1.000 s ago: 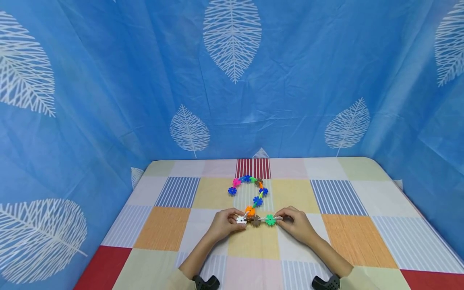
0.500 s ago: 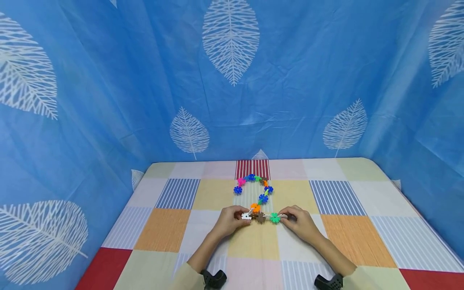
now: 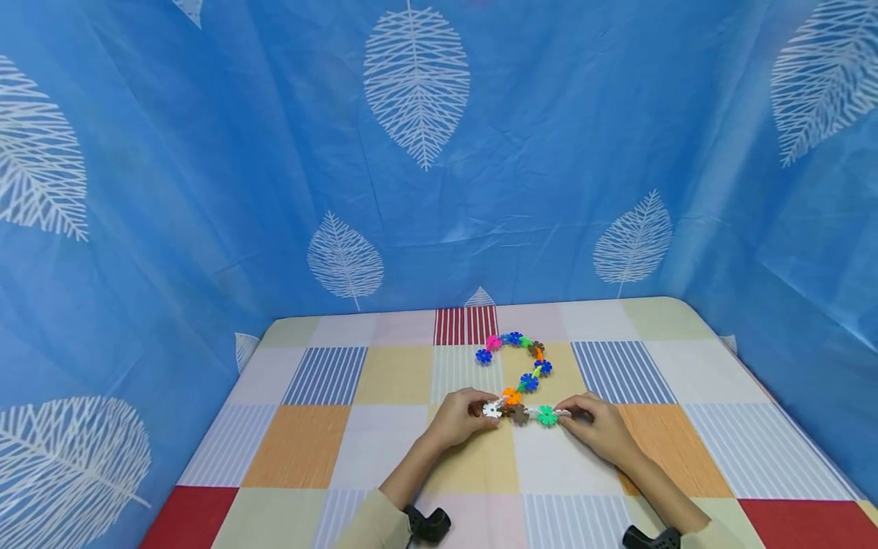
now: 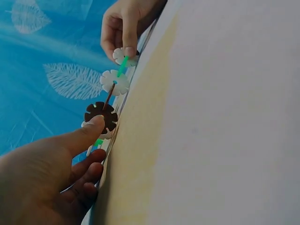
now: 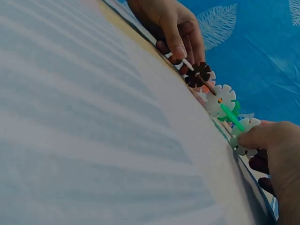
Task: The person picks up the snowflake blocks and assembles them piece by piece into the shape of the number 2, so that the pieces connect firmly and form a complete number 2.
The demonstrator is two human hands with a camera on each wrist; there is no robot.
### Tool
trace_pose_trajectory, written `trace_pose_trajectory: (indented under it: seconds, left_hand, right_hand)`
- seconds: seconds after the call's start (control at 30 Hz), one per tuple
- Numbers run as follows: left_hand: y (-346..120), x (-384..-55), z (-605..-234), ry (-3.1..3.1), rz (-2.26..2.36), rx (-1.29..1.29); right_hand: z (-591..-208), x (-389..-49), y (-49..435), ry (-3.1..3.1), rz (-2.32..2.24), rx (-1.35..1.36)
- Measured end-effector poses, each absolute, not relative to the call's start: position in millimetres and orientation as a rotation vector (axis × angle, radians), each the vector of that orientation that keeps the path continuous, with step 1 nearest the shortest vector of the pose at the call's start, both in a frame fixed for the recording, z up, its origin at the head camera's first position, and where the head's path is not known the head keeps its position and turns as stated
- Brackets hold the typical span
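A chain of interlocking snowflake discs (image 3: 529,383) in several colours curves like a figure 2 over the table. My left hand (image 3: 463,418) pinches the left end of its bottom row, beside a white disc (image 3: 491,410); in the left wrist view the thumb presses on a brown disc (image 4: 109,110). At the row's other end, my right hand (image 3: 602,428) pinches a white disc (image 5: 252,123) between thumb and fingers, just right of a green disc (image 3: 546,415). Fingertips behind the discs are partly hidden. A pink disc (image 3: 494,342) and a blue disc (image 3: 483,357) form the far upper-left tip.
A patchwork cloth (image 3: 295,435) covers the table. Blue curtains (image 3: 507,191) with white leaf prints stand behind and at both sides. Black wrist devices (image 3: 430,526) sit at both sleeves.
Both hands and the whole chain have shifted to the right across the cloth, with the chain keeping its shape. The head view has turned slightly. Both hands keep hold of the bottom row.
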State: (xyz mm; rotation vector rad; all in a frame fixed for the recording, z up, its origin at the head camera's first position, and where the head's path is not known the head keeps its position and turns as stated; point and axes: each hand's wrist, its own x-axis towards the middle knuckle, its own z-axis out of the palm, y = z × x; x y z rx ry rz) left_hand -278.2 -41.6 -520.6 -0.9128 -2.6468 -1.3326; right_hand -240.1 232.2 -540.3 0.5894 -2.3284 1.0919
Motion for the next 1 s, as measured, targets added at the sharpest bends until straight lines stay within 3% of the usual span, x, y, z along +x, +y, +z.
trace_pose_trajectory:
  seconds: [0.5,1.0]
  left_hand:
    - [-72.5,-265.8,-529.4,-2.494,-1.370,-0.814]
    - [-74.3,-267.5,-529.0,-2.535,-1.355,-0.799]
  right_hand:
    - [-540.6,-248.1,205.3,-2.322,1.071,0.642]
    - [-542.4,-248.1,207.6,-2.291,1.120,0.714]
